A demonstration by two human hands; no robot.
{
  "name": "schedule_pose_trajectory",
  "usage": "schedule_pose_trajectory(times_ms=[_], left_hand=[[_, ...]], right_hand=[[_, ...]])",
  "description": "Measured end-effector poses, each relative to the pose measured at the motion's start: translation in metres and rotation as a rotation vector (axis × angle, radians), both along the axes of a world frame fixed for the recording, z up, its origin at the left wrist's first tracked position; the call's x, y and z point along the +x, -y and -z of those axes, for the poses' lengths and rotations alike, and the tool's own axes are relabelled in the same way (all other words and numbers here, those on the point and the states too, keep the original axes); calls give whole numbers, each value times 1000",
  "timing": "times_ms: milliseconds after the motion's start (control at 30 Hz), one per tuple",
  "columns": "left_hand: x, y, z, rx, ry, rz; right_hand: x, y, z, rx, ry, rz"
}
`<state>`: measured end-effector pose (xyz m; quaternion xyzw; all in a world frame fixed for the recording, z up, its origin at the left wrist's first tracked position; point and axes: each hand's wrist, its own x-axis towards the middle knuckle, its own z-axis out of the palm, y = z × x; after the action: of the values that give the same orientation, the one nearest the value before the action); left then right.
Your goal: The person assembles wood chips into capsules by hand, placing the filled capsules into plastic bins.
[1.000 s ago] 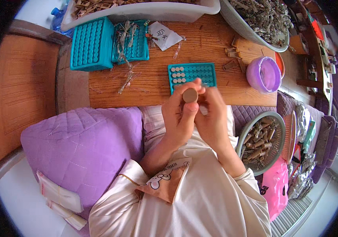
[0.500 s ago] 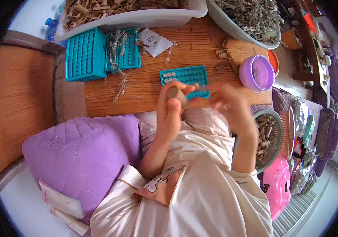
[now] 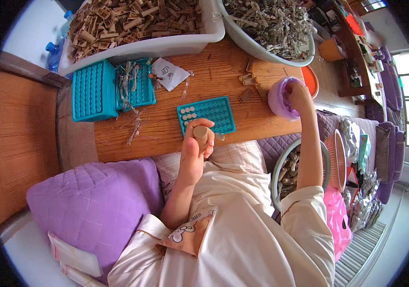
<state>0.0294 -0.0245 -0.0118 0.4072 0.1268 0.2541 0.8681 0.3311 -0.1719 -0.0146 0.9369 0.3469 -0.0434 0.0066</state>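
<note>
My left hand point(image 3: 192, 155) is closed round a short brown cylinder point(image 3: 200, 137), whose flat round end faces up. It is held over my lap, just off the table's near edge. Behind that hand lies a teal tray point(image 3: 223, 125) with rows of round slots; several white round pieces point(image 3: 188, 110) sit in its left part. My right hand point(image 3: 300, 95) reaches down into a purple tub point(image 3: 277, 101) with a crinkled lining at the table's right end. Its fingers are hidden inside the tub, as is whatever they touch.
Stacked teal trays point(image 3: 89, 93) stand at the left, beside another teal tray bearing tangled silvery strands point(image 3: 127, 81). At the back are a white bin point(image 3: 166, 46) of brown pieces and a grey basin point(image 3: 262, 53) of silvery strips. A grey basket point(image 3: 276, 186) stands under my right forearm.
My right hand has gone from beside my left hand, right and away, into the purple tub. The left hand still grips the brown cylinder. The whole view has shifted somewhat.
</note>
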Motion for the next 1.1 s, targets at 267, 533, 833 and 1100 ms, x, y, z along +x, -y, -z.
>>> schedule_pose_trajectory(times_ms=[267,533,833,1100], left_hand=[[6,1,2,-51,28,65],[3,4,0,-145,97,129],[10,7,-4,-303,205,134],[11,9,-6,-455,222,180]], right_hand=[[-17,7,-57,424,-378,255],[-14,20,-66,574,-564,250],[-26,19,-79,728,-700,351],[-24,25,-69,756,-791,366]])
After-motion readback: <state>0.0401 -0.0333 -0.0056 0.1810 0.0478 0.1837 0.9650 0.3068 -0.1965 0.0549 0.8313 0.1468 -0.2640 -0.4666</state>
